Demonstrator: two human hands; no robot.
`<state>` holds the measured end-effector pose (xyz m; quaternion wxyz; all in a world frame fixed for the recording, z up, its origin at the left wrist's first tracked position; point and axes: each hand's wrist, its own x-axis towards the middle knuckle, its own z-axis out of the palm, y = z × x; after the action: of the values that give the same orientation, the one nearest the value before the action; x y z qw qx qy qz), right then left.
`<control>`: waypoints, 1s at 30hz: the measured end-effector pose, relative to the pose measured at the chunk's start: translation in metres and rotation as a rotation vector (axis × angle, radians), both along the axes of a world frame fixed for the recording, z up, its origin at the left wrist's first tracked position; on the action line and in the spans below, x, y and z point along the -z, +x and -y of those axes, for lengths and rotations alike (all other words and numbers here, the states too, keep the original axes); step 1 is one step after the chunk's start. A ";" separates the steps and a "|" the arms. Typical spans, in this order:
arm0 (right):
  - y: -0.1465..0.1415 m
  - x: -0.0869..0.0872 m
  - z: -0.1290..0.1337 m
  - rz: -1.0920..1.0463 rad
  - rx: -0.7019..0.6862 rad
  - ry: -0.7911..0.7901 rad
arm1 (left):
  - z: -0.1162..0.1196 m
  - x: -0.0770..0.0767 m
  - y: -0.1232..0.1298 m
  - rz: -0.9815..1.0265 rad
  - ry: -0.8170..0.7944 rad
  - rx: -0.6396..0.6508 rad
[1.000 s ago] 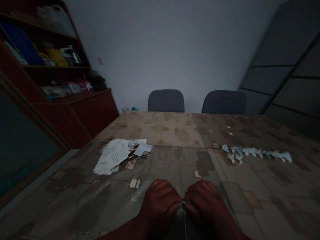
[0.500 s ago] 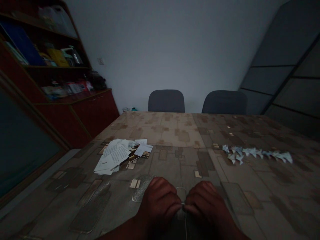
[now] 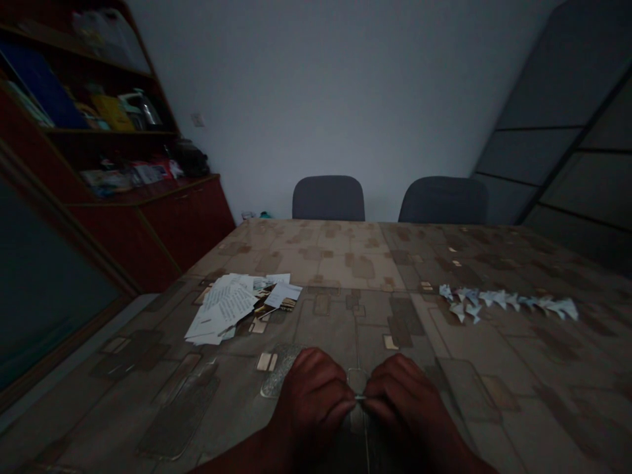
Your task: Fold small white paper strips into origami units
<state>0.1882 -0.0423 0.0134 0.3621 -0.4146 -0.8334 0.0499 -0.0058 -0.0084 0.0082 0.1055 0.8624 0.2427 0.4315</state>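
small pale piece [image 3: 360, 397] between left hand [image 3: 316, 393] and right hand [image 3: 403, 396], each pinching one end, fingers curled

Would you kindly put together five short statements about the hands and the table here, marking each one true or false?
1. The left hand and the right hand hold a small, thin, pale piece between their fingers. True.
2. White sheets of printed paper lie in a loose pile on the brown patterned table cover. True.
3. The small folded whitish paper pieces lie to the left of that pile. False: they lie to its right.
4. Three chair backs show beyond the table. False: two rounded grey chair backs show.
5. The right hand rests on the printed sheets. False: its fingers are at the pale piece.
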 end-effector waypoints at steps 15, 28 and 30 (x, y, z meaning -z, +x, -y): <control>-0.003 -0.007 0.001 0.032 0.026 0.032 | 0.000 -0.005 0.001 0.003 -0.058 -0.023; 0.003 -0.013 0.006 -0.057 0.156 0.236 | 0.004 -0.010 0.001 0.216 -0.901 -0.167; 0.004 -0.014 0.006 -0.038 0.152 0.264 | 0.004 -0.014 0.005 0.237 -1.030 -0.129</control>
<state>0.1918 -0.0486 0.0275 0.4319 -0.4244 -0.7919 -0.0799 -0.0011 -0.0129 0.0225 0.5154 0.6275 0.4621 0.3565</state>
